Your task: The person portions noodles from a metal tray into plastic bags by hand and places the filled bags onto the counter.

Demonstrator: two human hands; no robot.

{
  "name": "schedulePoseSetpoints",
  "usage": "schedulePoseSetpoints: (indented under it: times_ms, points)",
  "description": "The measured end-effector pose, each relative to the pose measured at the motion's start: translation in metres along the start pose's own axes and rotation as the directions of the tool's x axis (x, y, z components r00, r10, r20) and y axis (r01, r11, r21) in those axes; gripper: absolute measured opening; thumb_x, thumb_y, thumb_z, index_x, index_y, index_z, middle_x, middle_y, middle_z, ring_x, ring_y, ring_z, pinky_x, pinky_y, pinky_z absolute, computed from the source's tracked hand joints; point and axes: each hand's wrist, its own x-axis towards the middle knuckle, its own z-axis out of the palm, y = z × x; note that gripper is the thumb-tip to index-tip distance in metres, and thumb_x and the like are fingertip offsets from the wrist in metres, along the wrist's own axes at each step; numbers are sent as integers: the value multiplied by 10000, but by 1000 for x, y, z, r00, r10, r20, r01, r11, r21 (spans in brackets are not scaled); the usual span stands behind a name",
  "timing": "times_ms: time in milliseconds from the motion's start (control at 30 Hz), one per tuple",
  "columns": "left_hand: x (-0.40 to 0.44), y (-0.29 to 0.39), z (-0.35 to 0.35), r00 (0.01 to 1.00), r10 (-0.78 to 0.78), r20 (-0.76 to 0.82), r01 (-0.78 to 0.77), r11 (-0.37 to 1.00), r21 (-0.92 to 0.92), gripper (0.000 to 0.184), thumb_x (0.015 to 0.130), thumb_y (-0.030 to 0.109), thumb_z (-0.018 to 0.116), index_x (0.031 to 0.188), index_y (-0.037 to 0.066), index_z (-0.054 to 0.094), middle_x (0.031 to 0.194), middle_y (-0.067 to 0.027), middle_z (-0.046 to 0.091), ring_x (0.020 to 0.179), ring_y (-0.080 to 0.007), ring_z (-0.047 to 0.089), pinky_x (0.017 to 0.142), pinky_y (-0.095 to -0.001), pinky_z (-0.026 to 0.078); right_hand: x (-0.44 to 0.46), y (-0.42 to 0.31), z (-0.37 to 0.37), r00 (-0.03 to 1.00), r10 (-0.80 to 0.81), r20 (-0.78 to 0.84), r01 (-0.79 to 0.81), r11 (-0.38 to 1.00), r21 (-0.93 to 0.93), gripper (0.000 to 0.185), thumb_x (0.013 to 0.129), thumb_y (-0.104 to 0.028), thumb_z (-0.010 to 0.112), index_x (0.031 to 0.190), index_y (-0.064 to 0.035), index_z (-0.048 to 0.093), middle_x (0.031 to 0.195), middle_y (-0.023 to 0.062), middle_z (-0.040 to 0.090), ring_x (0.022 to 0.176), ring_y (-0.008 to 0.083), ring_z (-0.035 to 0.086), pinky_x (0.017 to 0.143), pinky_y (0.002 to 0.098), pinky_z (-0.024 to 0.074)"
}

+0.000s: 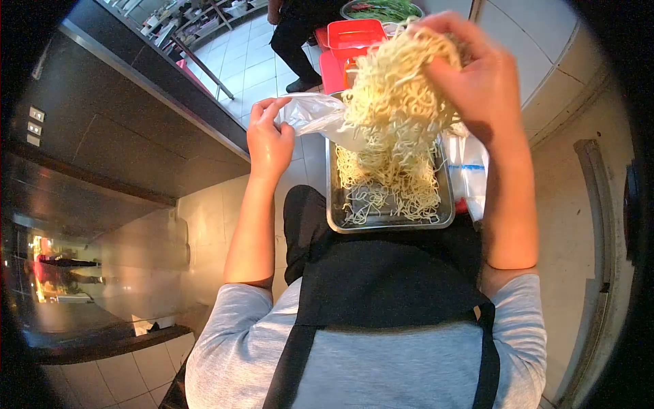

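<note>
My right hand (480,78) is closed around a large bunch of yellow noodles (402,82), raised above a metal tray. Strands hang from the bunch down toward the tray. My left hand (271,136) pinches the edge of a clear plastic bag (310,112), pulled out to the left of the noodles; the bunch hides part of the bag. Below, the metal tray (332,204) holds more loose noodles, with bare metal showing near its front edge.
Beyond the tray stand a red plastic basket (355,33) and a bowl of green vegetables (381,9). White plastic packaging with a blue stripe (469,167) lies right of the tray. Another person's dark-clothed leg (293,48) is at the back. A dark counter (136,102) runs along the left.
</note>
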Motion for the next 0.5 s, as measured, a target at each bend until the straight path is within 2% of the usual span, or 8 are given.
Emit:
schedulePoseSetpoints:
  times_ms: [33, 133, 167, 267, 333, 400, 500]
  points:
    - [1, 0, -1, 1000, -2, -8, 2, 1000, 4, 451, 687, -56, 493, 1086, 82, 650, 1079, -121, 562, 597, -180, 546, 640, -312, 476, 1, -2, -2, 998, 55, -7, -54, 993, 109, 302, 728, -5, 582, 1021, -53, 635, 965, 42, 666, 842, 100, 613, 729, 235, 503]
    - [1, 0, -2, 1000, -5, -12, 5, 1000, -6, 447, 688, -55, 496, 1085, 80, 651, 1074, -117, 562, 603, -174, 543, 641, -308, 475, -3, 10, -3, 995, 87, 40, -95, 951, 295, 327, 720, 9, 568, 1032, -69, 627, 981, 37, 652, 854, 96, 607, 747, 228, 498]
    - [2, 0, -3, 1000, -5, -10, 5, 1000, -15, 446, 688, -54, 497, 1084, 80, 652, 1072, -116, 562, 605, -172, 542, 642, -307, 475, -7, 21, 0, 997, -7, 78, -8, 981, 194, 337, 708, 6, 561, 1032, -68, 615, 976, 51, 648, 880, 121, 605, 782, 250, 493]
    - [3, -2, -2, 1000, 12, 7, -12, 1000, -16, 446, 686, -54, 496, 1083, 79, 652, 1071, -115, 562, 610, -172, 541, 644, -304, 474, -31, 57, 21, 971, -27, 239, -3, 992, 126, 336, 684, -1, 567, 1011, -66, 612, 968, 62, 640, 924, 165, 601, 842, 287, 473]
    - [1, -2, 0, 1000, 4, 26, -4, 1000, -18, 449, 684, -53, 497, 1084, 78, 651, 1069, -113, 562, 612, -174, 541, 643, -302, 473, -64, 98, 45, 934, 166, 316, -150, 986, -73, 351, 665, -23, 591, 1012, -65, 627, 1005, 83, 650, 1011, 221, 594, 896, 329, 452]
    - [0, -1, 1, 999, -3, 40, 3, 1000, -16, 450, 681, -52, 497, 1084, 76, 650, 1066, -111, 563, 616, -175, 541, 641, -302, 471, -97, 147, 64, 782, 364, 506, -234, 924, -303, 515, 647, -42, 647, 1150, -144, 604, 1249, 143, 548, 1146, 309, 521, 931, 381, 448]
    - [0, -3, 7, 998, -13, 63, 14, 1000, -17, 447, 679, -51, 500, 1082, 73, 648, 1062, -111, 563, 629, -181, 547, 641, -308, 471, -155, 139, 87, 822, 408, 396, -122, 807, -578, 638, 646, -98, 704, 1245, -238, 535, 1385, 211, 362, 1134, 452, 476, 909, 473, 453]
